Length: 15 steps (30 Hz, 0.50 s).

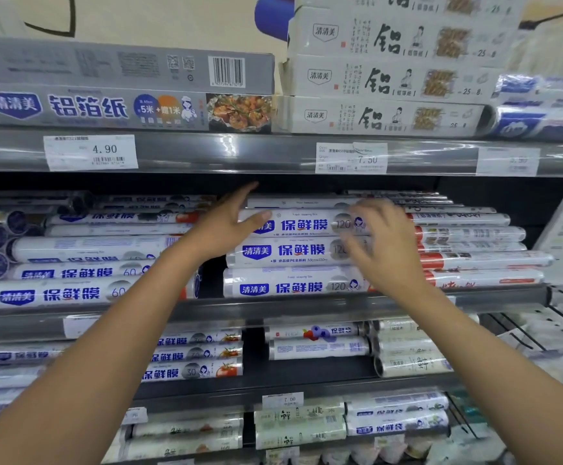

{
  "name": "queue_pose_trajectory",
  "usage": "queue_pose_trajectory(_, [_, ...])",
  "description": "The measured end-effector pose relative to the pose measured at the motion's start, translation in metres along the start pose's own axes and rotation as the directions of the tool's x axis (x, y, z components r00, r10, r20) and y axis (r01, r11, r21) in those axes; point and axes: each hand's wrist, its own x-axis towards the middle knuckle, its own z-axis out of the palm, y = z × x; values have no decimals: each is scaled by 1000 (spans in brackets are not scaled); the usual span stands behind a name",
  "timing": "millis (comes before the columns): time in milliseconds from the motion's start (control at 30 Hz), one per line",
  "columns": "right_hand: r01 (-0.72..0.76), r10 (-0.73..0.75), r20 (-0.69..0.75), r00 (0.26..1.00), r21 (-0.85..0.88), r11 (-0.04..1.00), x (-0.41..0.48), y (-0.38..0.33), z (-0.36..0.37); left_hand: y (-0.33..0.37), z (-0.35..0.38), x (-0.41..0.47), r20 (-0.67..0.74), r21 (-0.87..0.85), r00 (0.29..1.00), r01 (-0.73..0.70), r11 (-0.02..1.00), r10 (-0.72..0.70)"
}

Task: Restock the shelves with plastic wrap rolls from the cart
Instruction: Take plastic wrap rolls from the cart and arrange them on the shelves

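We see the plastic wrap rolls [303, 253], marked 120, stacked on the middle shelf [273, 308]. Our left hand [229, 226] touches the left end of an upper roll with straight fingers, its grip open. Our right hand [385, 246], blurred, lies over the right ends with fingers loosely spread and grips nothing.

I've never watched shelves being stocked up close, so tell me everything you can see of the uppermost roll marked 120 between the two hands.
The uppermost 120 roll is a long white cylinder in glossy clear film, printed with a blue badge, blue Chinese characters and a grey circle reading 120. It lies horizontally on two like rolls on the middle shelf. The left hand lies with straight fingers against its left end; the blurred right hand covers its right end.
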Motion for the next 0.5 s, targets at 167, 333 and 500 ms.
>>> queue_pose_trajectory(167, [-603,567,207,797,335,724,32,26,-3,-7,24,-7,-184,-411,933,212,886,-309])
queue_pose_trajectory(333, [-729,662,351,662,505,462,39,32,-3,0,38,-14,-147,-537,919,237,810,-366])
queue_pose_trajectory(500, [-714,631,390,671,571,406,41,37,-3,-8,40,-15,-147,-623,913,213,752,-380])
